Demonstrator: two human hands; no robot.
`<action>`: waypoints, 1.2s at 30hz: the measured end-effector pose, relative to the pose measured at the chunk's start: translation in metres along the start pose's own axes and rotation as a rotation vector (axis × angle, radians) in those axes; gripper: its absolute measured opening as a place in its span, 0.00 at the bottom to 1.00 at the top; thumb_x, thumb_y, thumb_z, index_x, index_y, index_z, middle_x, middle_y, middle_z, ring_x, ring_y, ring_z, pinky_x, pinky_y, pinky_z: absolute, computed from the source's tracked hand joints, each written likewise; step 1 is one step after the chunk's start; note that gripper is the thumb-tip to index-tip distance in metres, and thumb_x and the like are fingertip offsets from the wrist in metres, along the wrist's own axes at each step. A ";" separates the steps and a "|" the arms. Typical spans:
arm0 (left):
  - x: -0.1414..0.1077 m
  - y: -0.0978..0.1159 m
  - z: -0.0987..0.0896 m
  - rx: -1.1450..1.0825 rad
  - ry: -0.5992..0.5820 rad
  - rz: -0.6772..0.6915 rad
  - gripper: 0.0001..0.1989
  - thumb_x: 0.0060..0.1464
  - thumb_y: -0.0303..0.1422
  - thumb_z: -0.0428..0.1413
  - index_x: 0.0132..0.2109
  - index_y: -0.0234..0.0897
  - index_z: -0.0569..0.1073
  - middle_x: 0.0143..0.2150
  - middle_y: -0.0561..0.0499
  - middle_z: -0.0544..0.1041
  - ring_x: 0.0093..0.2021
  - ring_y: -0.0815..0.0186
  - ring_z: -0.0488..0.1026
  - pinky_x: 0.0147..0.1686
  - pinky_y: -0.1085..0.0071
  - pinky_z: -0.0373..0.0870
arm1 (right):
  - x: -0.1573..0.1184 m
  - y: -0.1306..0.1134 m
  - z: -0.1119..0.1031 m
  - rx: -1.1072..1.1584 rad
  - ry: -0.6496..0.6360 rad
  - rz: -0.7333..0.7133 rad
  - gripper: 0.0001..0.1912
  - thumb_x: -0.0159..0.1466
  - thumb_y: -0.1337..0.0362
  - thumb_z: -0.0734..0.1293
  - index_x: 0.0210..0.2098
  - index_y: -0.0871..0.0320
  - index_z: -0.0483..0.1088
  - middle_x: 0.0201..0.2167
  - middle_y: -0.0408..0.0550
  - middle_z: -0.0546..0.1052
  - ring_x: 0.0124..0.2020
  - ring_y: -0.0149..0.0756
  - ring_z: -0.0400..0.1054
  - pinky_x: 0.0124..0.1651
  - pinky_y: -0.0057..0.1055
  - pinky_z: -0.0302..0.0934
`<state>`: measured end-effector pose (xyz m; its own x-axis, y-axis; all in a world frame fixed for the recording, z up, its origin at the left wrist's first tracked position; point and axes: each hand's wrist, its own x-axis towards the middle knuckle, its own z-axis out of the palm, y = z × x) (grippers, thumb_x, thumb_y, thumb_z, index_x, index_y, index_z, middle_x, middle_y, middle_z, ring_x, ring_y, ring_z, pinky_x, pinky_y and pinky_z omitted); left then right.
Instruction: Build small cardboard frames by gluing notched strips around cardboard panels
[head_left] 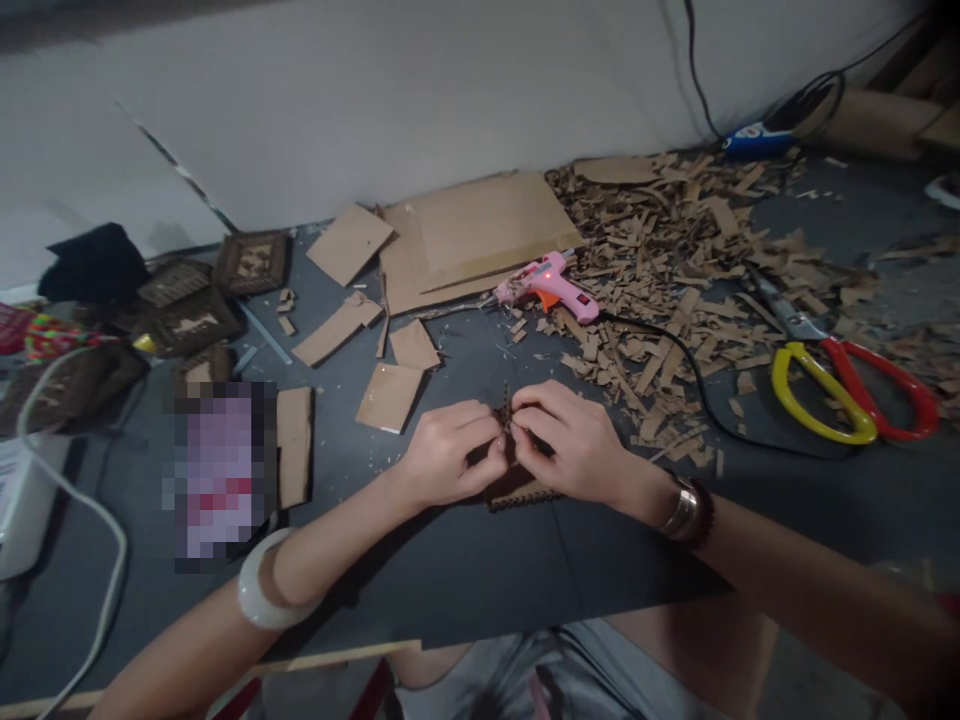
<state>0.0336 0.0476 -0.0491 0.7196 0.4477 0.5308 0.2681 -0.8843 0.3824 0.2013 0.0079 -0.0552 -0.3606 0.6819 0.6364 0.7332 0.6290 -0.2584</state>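
Note:
A small brown cardboard piece with a braided-looking edge [523, 497] lies on the dark table, partly hidden beneath my hands. My left hand [459, 452] is closed, its fingertips pinching a thin dark brown strip at the piece's upper part. From the other side my right hand [570, 440] pinches the same strip, thumb and fingers pressed together. The strip's end [506, 392] sticks up between the two hands. Behind them lies a pink glue gun [559, 286] with a small orange light glowing.
Cardboard scraps [645, 300] are heaped at the back right, near red-and-yellow-handled scissors [825, 400]. Flat cardboard sheets [487, 230] lie by the wall. Brown framed pieces [251, 262] and a blurred purple object [219, 470] are on the left. A black cord [697, 375] crosses the right side.

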 end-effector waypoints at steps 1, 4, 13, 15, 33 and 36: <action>0.000 0.001 0.000 0.002 0.010 -0.006 0.13 0.54 0.24 0.46 0.22 0.37 0.61 0.19 0.53 0.64 0.21 0.69 0.59 0.23 0.74 0.59 | 0.000 -0.001 0.000 0.003 0.020 -0.003 0.09 0.61 0.72 0.58 0.26 0.59 0.66 0.29 0.49 0.73 0.30 0.31 0.65 0.29 0.26 0.58; 0.002 0.004 0.001 -0.014 0.041 -0.027 0.13 0.54 0.24 0.46 0.22 0.37 0.61 0.19 0.54 0.64 0.21 0.70 0.58 0.23 0.75 0.58 | 0.001 -0.002 0.001 0.011 0.067 0.008 0.08 0.60 0.73 0.59 0.25 0.59 0.65 0.28 0.49 0.74 0.29 0.32 0.64 0.30 0.27 0.60; 0.000 0.003 0.000 -0.124 0.065 -0.051 0.12 0.53 0.23 0.46 0.23 0.37 0.59 0.19 0.54 0.61 0.21 0.70 0.57 0.22 0.74 0.57 | 0.002 0.005 0.001 0.092 0.077 0.082 0.07 0.60 0.71 0.59 0.26 0.58 0.63 0.29 0.50 0.74 0.30 0.34 0.66 0.32 0.29 0.63; 0.000 0.003 -0.001 -0.138 0.057 -0.032 0.12 0.53 0.23 0.46 0.23 0.37 0.60 0.19 0.53 0.62 0.22 0.70 0.57 0.23 0.74 0.58 | 0.001 0.004 0.001 0.111 0.066 0.068 0.06 0.61 0.70 0.60 0.28 0.59 0.64 0.29 0.50 0.74 0.30 0.34 0.66 0.33 0.29 0.64; -0.001 0.001 0.001 0.041 0.023 -0.086 0.08 0.57 0.27 0.49 0.29 0.35 0.67 0.28 0.47 0.75 0.30 0.65 0.69 0.30 0.69 0.64 | 0.001 0.005 0.004 0.086 0.076 0.049 0.07 0.58 0.75 0.61 0.26 0.59 0.62 0.29 0.51 0.76 0.29 0.34 0.67 0.33 0.31 0.64; 0.000 0.000 0.002 0.012 0.030 -0.088 0.07 0.57 0.27 0.49 0.29 0.35 0.67 0.29 0.48 0.76 0.32 0.66 0.71 0.32 0.70 0.65 | 0.000 0.006 0.005 0.072 0.092 0.057 0.08 0.57 0.75 0.60 0.25 0.58 0.61 0.28 0.50 0.76 0.28 0.34 0.66 0.33 0.31 0.64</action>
<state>0.0342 0.0475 -0.0507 0.6733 0.5272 0.5184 0.3367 -0.8429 0.4197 0.2026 0.0135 -0.0599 -0.2633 0.6822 0.6821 0.7067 0.6177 -0.3451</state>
